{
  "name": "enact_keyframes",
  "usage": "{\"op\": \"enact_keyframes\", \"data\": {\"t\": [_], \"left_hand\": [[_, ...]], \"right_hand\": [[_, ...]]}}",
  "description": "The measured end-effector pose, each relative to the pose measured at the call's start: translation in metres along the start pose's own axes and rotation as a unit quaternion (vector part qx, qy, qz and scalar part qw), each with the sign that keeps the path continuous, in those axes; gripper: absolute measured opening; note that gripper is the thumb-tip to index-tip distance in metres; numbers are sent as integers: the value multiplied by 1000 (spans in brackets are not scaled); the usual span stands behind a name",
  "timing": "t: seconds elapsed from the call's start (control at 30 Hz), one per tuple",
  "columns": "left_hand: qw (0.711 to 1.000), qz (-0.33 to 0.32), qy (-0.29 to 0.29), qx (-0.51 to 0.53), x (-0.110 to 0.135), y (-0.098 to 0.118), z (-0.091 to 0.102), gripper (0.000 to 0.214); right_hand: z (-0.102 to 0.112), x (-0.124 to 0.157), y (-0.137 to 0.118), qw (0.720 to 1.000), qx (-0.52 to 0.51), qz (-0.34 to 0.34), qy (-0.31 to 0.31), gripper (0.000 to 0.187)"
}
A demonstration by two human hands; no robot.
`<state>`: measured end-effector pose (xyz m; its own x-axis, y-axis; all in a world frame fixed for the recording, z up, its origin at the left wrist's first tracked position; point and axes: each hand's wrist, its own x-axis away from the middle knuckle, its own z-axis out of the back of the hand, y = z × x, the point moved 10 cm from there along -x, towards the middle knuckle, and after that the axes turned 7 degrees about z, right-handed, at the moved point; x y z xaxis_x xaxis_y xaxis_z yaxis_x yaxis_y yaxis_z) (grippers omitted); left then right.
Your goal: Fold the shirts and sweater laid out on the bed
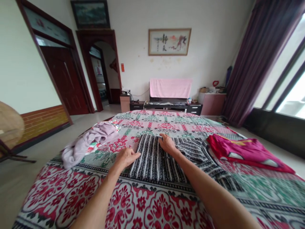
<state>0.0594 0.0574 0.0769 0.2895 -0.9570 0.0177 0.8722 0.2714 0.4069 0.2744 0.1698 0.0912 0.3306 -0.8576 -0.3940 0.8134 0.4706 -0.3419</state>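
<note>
A black-and-white striped knit garment point(149, 159) lies partly folded on the flowered bedspread point(143, 203). Its left part forms a neat flat panel, while more of the striped cloth spreads out to the right, partly under my right forearm. My left hand point(125, 158) rests at the panel's left edge, thumb apart from the fingers and pointing at the cloth. On top of the garment lies my right hand point(167, 143), its fingers reaching toward the far edge and slightly apart. Neither hand visibly grips the cloth.
A crumpled pale lilac cloth point(83, 143) lies on the left side of the bed. To the right is a folded magenta and red cloth point(247, 151). Beyond the bed stands a low cabinet point(195, 108) below a pink cover point(170, 88). Purple curtains point(254, 60) hang at right.
</note>
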Motion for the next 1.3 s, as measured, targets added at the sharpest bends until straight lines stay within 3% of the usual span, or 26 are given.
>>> {"op": "enact_keyframes", "data": {"t": [0.2, 0.4, 0.57, 0.83, 1.0, 1.07, 1.2, 1.3], "left_hand": [[978, 23, -206, 24, 10, -15, -21, 52], [955, 3, -292, 51, 25, -13, -25, 44], [948, 25, -306, 89, 27, -15, -27, 40], [939, 34, -328, 97, 30, -19, -22, 39], [941, 34, -330, 72, 32, -16, -21, 43], [944, 28, -324, 62, 32, -14, -20, 46], [947, 22, -317, 51, 32, -14, -19, 45], [947, 27, -315, 53, 31, -16, -21, 39]], "right_hand": [[-13, -27, -31, 997, 20, 56, -50, 38], [-35, -52, -52, 994, 7, 76, -76, 34], [-48, -67, -55, 994, -14, 71, -81, 33], [-54, -69, -56, 995, -39, 82, -27, 34], [-39, -60, -70, 994, -23, 103, 37, 37], [-38, -58, -84, 993, -14, 118, 18, 36], [-58, -56, -101, 992, 11, 86, -94, 30], [-67, -56, -108, 992, 20, 58, -111, 38]]}}
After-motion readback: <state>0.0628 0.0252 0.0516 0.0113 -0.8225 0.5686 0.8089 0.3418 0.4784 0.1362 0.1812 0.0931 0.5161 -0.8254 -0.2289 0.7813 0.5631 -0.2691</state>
